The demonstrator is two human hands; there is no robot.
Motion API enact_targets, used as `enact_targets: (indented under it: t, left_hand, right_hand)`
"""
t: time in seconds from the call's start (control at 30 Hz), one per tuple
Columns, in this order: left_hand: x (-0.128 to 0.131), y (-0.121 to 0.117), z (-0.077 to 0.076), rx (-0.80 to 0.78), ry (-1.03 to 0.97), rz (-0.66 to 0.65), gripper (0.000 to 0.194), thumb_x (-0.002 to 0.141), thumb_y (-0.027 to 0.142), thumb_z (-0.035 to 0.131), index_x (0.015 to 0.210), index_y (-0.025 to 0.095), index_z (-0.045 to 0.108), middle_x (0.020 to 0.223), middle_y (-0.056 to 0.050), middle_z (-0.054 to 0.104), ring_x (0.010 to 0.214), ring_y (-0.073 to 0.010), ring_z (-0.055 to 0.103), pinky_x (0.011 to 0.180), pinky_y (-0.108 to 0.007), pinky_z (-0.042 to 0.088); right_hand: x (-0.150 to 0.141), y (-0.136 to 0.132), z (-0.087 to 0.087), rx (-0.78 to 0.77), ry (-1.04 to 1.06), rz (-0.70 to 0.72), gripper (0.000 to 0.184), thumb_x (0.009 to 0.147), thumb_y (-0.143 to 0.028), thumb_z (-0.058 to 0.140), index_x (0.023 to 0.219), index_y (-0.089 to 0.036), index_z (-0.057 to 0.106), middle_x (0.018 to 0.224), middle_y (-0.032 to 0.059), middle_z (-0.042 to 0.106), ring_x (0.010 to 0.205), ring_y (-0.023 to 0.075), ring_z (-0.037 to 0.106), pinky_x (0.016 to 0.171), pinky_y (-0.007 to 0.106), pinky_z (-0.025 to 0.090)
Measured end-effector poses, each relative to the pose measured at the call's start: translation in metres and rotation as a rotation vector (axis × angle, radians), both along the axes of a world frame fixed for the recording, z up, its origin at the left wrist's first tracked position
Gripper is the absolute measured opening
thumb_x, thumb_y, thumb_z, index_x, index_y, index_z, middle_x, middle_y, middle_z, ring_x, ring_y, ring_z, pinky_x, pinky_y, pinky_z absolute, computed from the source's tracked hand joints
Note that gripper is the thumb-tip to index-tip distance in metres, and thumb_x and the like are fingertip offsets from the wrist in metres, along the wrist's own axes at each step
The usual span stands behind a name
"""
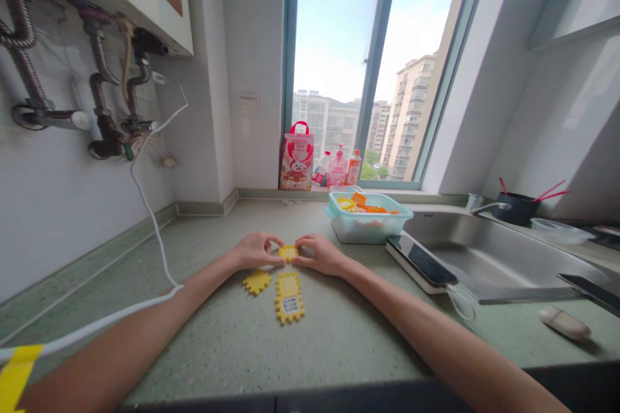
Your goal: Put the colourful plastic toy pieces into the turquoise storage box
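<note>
A yellow notched puzzle piece [288,253] lies between my two hands, just beyond the other pieces. From the left, my left hand [258,250] pinches its edge with thumb and fingers. On the opposite edge my right hand [317,254] grips it the same way. Nearer to me, two yellow pieces are joined in a column: a plain piece [289,283] and below it a piece with a white printed label [291,308]. Whether the held piece touches this column I cannot tell. A loose yellow piece [257,282] rests to the left, turned at an angle.
A turquoise plastic box [371,227] with orange and yellow pieces stands behind my right hand. Right of it are a phone on a white block [421,262], a steel sink [484,258] and a mouse-shaped object [564,323]. A white cable [157,232] crosses over my left forearm.
</note>
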State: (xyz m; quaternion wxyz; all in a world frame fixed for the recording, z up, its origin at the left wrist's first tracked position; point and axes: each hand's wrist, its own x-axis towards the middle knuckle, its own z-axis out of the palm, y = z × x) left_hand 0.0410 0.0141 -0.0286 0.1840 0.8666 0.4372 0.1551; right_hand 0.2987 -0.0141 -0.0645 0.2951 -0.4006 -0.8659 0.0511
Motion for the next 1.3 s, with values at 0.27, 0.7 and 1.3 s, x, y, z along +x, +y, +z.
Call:
enact_targets:
  t: [0.27,0.7,1.3]
  left_hand:
    - [0.008,-0.012,0.000,0.114,0.039,0.044,0.045,0.073,0.051,0.076,0.109,0.025,0.078,0.068,0.003,0.068,0.062,-0.0161,0.061,0.058,-0.026,0.034]
    - [0.010,-0.009,-0.001,0.118,0.048,0.068,0.043,0.071,0.051,0.077,0.106,0.027,0.076,0.071,0.003,0.070,0.067,-0.0182,0.064,0.058,-0.027,0.035]
    - [0.007,-0.008,-0.003,0.257,-0.031,0.024,0.050,0.071,0.048,0.078,0.114,0.022,0.072,0.069,0.004,0.067,0.061,-0.0164,0.060,0.058,-0.026,0.035]
  right_hand:
    - [-0.002,-0.008,0.003,0.012,-0.003,-0.055,0.034,0.087,-0.047,0.081,0.108,-0.020,0.079,0.119,0.0125,0.077,0.110,0.0273,0.072,0.098,0.037,0.054]
    - [-0.007,-0.007,0.003,0.017,-0.011,-0.060,0.032,0.085,-0.046,0.082,0.106,-0.021,0.079,0.124,0.0118,0.075,0.114,0.0284,0.072,0.101,0.039,0.054]
    - [-0.011,-0.015,0.016,0.133,-0.053,-0.187,0.038,0.081,-0.048,0.084,0.110,-0.026,0.077,0.124,0.0057,0.075,0.098,0.0249,0.075,0.086,0.035,0.057]
